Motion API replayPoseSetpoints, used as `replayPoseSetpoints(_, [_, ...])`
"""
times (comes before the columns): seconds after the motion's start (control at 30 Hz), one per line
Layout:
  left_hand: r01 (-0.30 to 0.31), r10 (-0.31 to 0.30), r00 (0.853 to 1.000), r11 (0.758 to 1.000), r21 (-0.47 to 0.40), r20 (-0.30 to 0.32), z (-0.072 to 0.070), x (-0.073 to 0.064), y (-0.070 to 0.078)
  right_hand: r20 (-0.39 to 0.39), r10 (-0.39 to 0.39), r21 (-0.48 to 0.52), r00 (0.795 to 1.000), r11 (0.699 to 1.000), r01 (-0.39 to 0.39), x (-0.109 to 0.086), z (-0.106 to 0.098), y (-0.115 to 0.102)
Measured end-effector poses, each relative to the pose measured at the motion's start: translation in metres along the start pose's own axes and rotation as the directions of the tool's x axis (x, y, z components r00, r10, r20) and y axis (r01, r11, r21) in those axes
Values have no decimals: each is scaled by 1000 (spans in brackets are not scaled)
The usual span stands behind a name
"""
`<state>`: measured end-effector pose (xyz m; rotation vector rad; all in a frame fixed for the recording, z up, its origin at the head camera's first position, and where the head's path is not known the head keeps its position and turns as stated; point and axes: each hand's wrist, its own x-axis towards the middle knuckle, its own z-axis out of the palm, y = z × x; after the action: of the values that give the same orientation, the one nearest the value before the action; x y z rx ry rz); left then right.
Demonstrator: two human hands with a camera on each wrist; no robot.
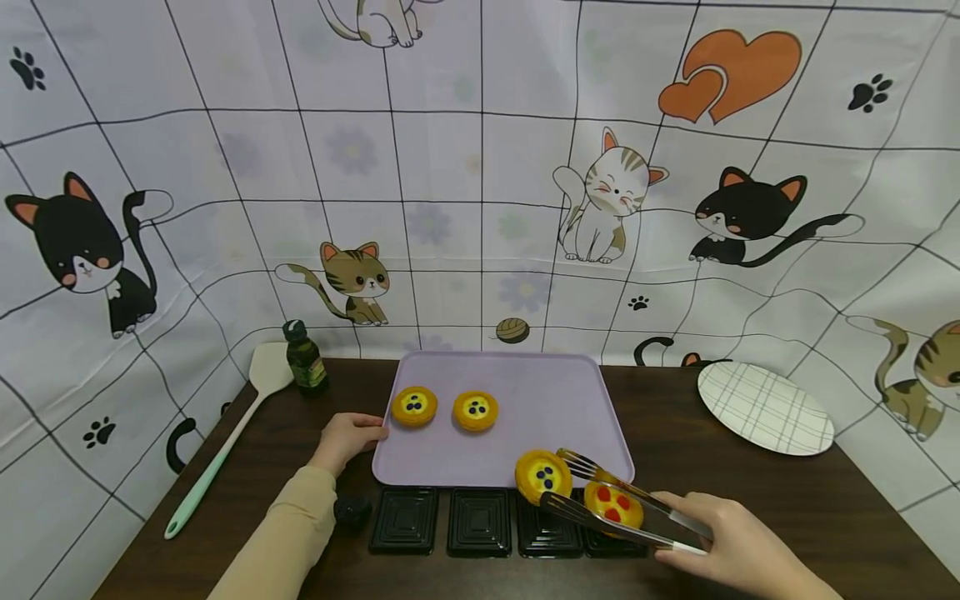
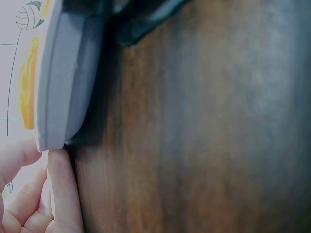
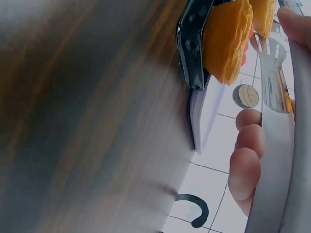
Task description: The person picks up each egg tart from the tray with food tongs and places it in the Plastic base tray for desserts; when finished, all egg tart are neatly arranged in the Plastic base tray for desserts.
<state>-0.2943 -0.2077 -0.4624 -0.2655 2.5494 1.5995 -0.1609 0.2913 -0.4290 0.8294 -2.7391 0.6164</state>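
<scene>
My left hand (image 1: 348, 440) pinches the left edge of a lavender tray (image 1: 540, 400), thumb and fingers at its corner in the left wrist view. My right hand (image 1: 723, 533) grips metal tongs (image 1: 678, 517). Between the tong tips is a yellow egg tart (image 1: 542, 475) with dark blue dots, over the tray's front edge. Two similar tarts, a left one (image 1: 413, 406) and another (image 1: 475, 411), lie on the tray. A red-dotted tart (image 1: 603, 497) sits in the rightmost black mold, partly hidden behind the tongs.
Several black square molds (image 1: 404, 521) line up before the tray. At left lie a spatula (image 1: 225, 450) with a mint handle and a dark green bottle (image 1: 306, 362). A white checked plate (image 1: 765, 408) stands at back right. Cat-printed cloth (image 1: 450, 167) hangs behind the brown table (image 1: 667, 433).
</scene>
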Motion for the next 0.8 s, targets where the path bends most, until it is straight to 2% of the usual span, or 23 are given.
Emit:
replayPoseSetpoints(0.13, [-1,1,1000,1000,2,1,0,0,0,75,62,10,995,998,-63,-4,-3,-5])
replayPoseSetpoints(0.37, [4,-4,1000,1000,13,-13,0,0,0,60,76,-3,995,997,-76,-9,-5,-11])
replayPoseSetpoints(0.57, [5,-4,1000,1000,14,-21,1,1,-2,145,163,7,976,986,-166,-10,-7,-13])
replayPoseSetpoints(0.8, [1,-1,1000,1000,5,-14,1,2,-2,165,165,31,973,985,-172,-12,-4,-13])
